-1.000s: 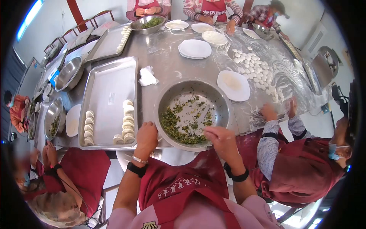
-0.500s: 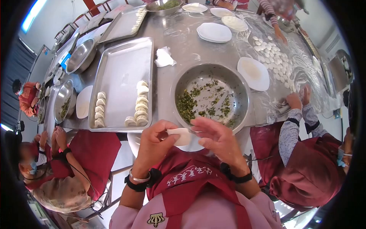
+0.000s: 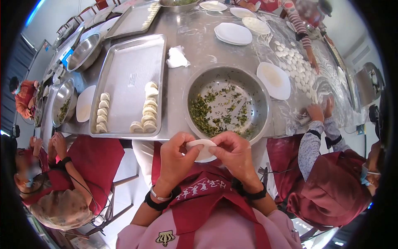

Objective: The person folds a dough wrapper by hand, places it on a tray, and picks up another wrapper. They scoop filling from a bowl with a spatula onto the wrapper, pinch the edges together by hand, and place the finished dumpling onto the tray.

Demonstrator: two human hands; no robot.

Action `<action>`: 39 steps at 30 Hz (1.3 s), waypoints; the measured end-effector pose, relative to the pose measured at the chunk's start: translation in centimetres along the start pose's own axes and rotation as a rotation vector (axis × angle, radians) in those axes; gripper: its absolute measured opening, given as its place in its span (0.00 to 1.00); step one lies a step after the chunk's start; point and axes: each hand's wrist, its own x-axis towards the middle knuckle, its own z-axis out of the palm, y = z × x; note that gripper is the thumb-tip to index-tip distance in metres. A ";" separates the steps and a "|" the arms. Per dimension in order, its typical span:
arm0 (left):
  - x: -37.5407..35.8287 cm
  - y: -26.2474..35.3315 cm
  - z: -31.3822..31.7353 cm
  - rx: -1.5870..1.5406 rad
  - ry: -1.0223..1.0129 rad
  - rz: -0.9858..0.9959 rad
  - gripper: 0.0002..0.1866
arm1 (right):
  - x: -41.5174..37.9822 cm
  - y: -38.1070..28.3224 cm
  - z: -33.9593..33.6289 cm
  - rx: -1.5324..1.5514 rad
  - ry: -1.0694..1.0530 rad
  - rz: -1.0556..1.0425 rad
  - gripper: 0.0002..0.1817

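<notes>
A round white dumpling wrapper [image 3: 204, 151] is stretched between my two hands, just in front of the table edge. My left hand [image 3: 177, 159] pinches its left side between thumb and fingers. On the other side, my right hand [image 3: 235, 157] grips the wrapper's upper right rim. No filling shows on the visible face. Right behind my hands stands a wide steel bowl [image 3: 265, 108] with chopped green filling [image 3: 201, 112] spread over its bottom. To the left, a metal tray [image 3: 128, 58] bears folded dumplings [image 3: 149, 112] in rows along its two sides.
A white plate [image 3: 273, 81] and many small dough pieces [image 3: 296, 68] lie on the floured right side of the table. Stacked white plates [image 3: 233, 33] and a crumpled white cloth [image 3: 177, 57] are farther back. Co-workers sit close on both sides, one's hands [image 3: 319, 111] at the right.
My right hand, spread and apart before, has moved left and taken hold of the wrapper. My left hand keeps its pinch. The view has shifted slightly.
</notes>
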 end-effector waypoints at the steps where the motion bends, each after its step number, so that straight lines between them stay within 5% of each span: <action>1: -0.1 -0.1 0.2 -0.014 0.028 0.012 0.07 | 0.1 0.0 0.0 0.006 0.012 -0.001 0.12; 11: -0.5 0.8 0.4 -0.126 0.031 -0.103 0.07 | 0.5 -0.8 -0.7 0.022 -0.008 0.086 0.08; 15: -0.5 0.8 0.2 -0.143 0.071 -0.184 0.09 | 0.8 -0.8 -0.4 -0.271 0.122 -0.360 0.08; 21: 0.2 0.3 1.4 -1.280 -0.218 -0.409 0.22 | 1.0 -1.4 0.4 -0.733 0.001 -0.730 0.10; 24: 0.5 -1.0 1.3 -1.395 -0.288 -0.412 0.22 | 1.0 -0.9 -0.4 -0.847 -0.060 -0.772 0.10; 31: -0.1 -1.9 0.9 -1.243 -0.255 -0.297 0.24 | 3.1 -3.4 -6.2 -0.847 0.370 -0.556 0.06; 39: -0.9 -1.9 0.4 -1.020 -0.196 -0.333 0.27 | 8.8 -1.5 -11.5 -1.103 0.320 -0.639 0.07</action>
